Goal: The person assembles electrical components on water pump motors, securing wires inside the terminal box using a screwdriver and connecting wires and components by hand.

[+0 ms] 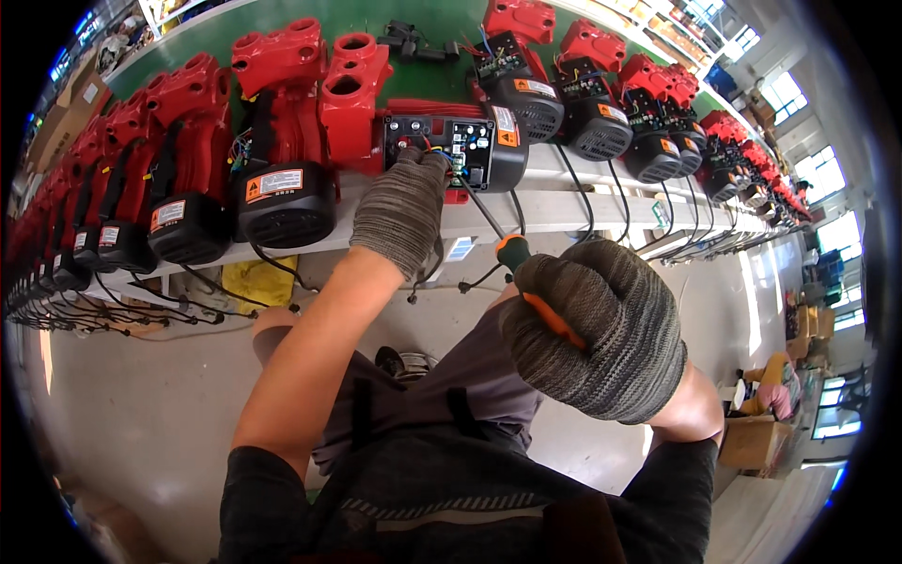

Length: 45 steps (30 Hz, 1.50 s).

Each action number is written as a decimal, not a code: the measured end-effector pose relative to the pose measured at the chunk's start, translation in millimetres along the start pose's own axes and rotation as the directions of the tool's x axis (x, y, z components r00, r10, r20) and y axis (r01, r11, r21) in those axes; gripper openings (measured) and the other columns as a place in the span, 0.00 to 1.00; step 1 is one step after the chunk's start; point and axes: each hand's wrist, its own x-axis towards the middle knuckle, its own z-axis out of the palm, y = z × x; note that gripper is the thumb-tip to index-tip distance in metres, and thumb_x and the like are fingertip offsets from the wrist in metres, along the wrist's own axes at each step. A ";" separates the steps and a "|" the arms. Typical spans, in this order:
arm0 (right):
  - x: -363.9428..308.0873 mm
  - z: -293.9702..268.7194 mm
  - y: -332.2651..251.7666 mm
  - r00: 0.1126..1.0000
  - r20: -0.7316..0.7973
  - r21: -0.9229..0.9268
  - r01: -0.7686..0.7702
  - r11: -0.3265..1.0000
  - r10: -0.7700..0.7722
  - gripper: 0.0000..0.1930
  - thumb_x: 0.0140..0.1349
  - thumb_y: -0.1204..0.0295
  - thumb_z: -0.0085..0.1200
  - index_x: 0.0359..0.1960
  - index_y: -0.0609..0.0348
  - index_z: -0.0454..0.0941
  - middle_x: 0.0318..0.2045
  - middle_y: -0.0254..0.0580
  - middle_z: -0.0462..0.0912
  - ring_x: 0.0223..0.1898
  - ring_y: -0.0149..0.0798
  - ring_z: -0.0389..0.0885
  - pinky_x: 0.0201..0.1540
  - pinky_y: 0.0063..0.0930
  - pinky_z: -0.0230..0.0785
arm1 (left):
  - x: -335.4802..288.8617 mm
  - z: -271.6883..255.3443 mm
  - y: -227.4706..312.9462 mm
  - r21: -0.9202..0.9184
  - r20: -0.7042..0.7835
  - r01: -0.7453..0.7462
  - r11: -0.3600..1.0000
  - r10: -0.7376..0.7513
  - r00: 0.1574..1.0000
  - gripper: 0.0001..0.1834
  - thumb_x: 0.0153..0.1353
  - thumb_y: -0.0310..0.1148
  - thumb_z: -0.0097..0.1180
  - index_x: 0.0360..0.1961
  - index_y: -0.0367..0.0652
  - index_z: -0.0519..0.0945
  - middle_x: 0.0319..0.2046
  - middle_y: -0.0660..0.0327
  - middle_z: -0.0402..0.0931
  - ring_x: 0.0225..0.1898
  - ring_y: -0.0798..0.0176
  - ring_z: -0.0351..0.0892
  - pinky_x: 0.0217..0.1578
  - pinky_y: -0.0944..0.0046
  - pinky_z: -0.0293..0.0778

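Dark shirt cloth lies nearest, along the bottom, with grey trousers beyond it. Above the lap, the gloved right hand has its grip closed around the orange-and-green handle of a screwdriver, whose shaft slants up and left to the near edge of a circuit board. That board sits exposed on a red machine with a black end cap, lying at the middle of the tabletop, straight ahead. The gloved left hand rests its bunched fingertips at the board's left part, beside thin coloured wires; whether its grip pinches one, I cannot tell. Similar red-and-black machines stand in a row to both sides, black cords hanging over the front edge. Yellow cloth shows below, left of the left forearm.
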 end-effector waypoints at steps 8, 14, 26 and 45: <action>3.0 -1.0 -5.5 0.998 0.058 -0.004 -0.010 1.000 0.011 0.18 0.42 0.75 0.67 0.39 0.51 0.85 0.44 0.45 0.82 0.34 0.46 0.82 0.29 0.36 0.76 | -2.4 -7.8 1.2 -0.178 -0.006 0.056 0.982 -0.058 0.998 0.09 0.67 0.31 0.57 0.44 0.39 0.82 0.39 0.47 0.81 0.40 0.43 0.82 0.43 0.50 0.77; 11.0 -7.3 -1.8 0.995 0.102 0.032 0.022 0.999 -0.025 0.18 0.44 0.72 0.69 0.41 0.52 0.85 0.42 0.46 0.81 0.34 0.46 0.82 0.31 0.36 0.76 | -5.2 1.5 -5.7 -0.222 -0.104 -0.054 0.974 0.031 0.994 0.08 0.63 0.26 0.61 0.43 0.40 0.84 0.38 0.48 0.81 0.36 0.46 0.82 0.40 0.54 0.78; 18.3 -9.9 -4.1 0.981 0.186 -0.057 0.064 0.996 -0.052 0.18 0.45 0.67 0.66 0.42 0.46 0.84 0.40 0.45 0.81 0.28 0.44 0.81 0.27 0.36 0.74 | 5.9 -7.2 -6.2 -0.345 0.046 0.066 0.936 -0.053 0.998 0.05 0.63 0.24 0.59 0.39 0.36 0.84 0.34 0.52 0.82 0.29 0.55 0.83 0.37 0.57 0.78; 31.1 -23.5 -14.1 0.958 0.287 -0.302 0.121 0.946 -0.031 0.13 0.53 0.65 0.62 0.40 0.49 0.81 0.27 0.42 0.79 0.20 0.35 0.78 0.16 0.29 0.66 | 9.8 -2.2 -2.2 -0.192 0.056 0.049 0.980 -0.039 0.998 0.06 0.57 0.19 0.59 0.35 0.39 0.82 0.33 0.48 0.80 0.35 0.45 0.81 0.39 0.53 0.78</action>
